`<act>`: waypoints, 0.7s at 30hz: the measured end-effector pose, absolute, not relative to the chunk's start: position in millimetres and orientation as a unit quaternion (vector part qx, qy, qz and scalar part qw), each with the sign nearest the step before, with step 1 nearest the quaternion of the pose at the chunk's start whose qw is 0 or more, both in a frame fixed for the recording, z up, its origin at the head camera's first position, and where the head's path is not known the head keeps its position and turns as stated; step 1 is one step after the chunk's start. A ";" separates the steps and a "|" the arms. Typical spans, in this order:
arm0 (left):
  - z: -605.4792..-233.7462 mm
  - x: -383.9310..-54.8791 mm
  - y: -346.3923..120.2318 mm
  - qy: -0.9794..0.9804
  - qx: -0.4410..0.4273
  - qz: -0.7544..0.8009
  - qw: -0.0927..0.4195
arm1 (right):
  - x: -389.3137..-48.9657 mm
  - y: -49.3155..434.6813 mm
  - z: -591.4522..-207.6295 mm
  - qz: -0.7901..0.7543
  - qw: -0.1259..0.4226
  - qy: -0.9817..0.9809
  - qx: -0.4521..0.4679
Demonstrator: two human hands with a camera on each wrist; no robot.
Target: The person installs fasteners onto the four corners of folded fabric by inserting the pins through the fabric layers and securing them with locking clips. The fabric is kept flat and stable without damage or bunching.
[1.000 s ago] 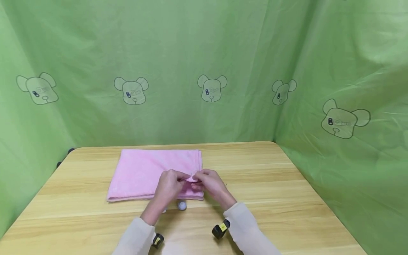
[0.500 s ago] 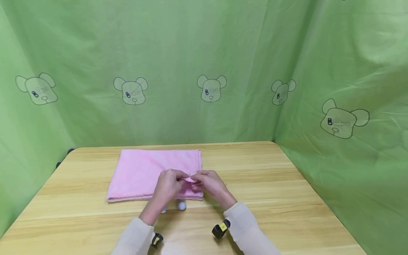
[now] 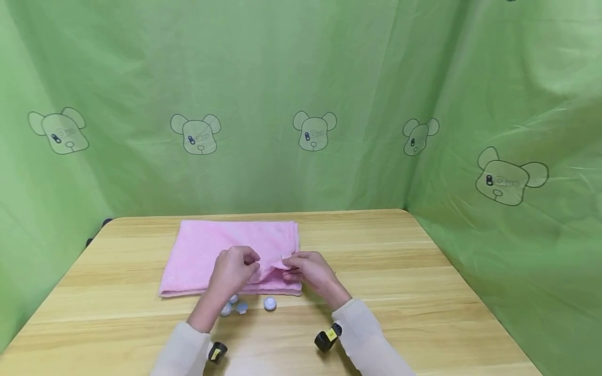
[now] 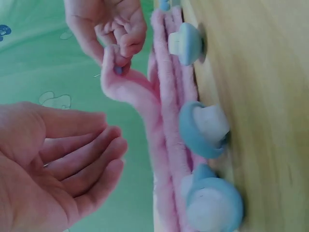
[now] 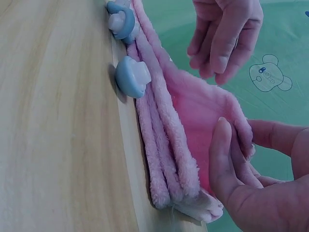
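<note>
A folded pink plush towel [image 3: 202, 250] lies on the table. My right hand [image 3: 312, 271] pinches a raised flap of its top layer between thumb and fingers, near the front right corner. A thin, pin-like sliver [image 3: 282, 257] sticks up by those fingertips. In the left wrist view, a small blue bit [image 4: 119, 70] shows under the held fold. My left hand [image 3: 233, 269] hovers over the towel, apart from the flap, its fingers loosely bent around nothing. Along the towel's front edge sit several blue and white mushroom-shaped knobs, one [image 3: 269, 303] standing apart from the others.
The wooden table [image 3: 376, 292] extends on both sides of the towel. A green curtain [image 3: 254, 172] with bear-head outlines surrounds the back and sides. Each wrist carries a black camera [image 3: 325, 339] with a yellow label.
My left hand has let go of the raised flap and moved left, uncovering more knobs by the front edge. My right hand stays at the flap.
</note>
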State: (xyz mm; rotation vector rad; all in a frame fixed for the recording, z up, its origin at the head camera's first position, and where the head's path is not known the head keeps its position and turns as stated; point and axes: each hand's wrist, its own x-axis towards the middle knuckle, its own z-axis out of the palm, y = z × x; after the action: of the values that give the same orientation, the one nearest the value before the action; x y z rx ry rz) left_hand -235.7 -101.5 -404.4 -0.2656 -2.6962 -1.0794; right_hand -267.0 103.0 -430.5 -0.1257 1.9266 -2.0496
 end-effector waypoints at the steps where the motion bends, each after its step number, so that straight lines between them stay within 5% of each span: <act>1: -403.1 -234.4 -101.7 -0.923 -0.094 -0.361 0.100 | -267.2 103.1 -430.7 -0.719 0.163 0.675 -0.044; 11: -400.7 -215.2 -81.6 -0.929 -0.180 -0.320 -0.054 | -267.7 104.1 -431.8 -0.720 0.167 0.672 -0.046; 21: -414.1 -210.9 -71.5 -0.941 -0.174 -0.281 -0.068 | -269.8 104.7 -434.9 -0.716 0.165 0.676 -0.045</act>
State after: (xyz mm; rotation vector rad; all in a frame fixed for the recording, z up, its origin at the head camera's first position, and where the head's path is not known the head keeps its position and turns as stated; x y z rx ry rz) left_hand -210.9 -71.5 -414.1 -0.5712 -3.0936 -0.9231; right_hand -269.8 104.7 -434.9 -0.1292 1.9272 -2.0416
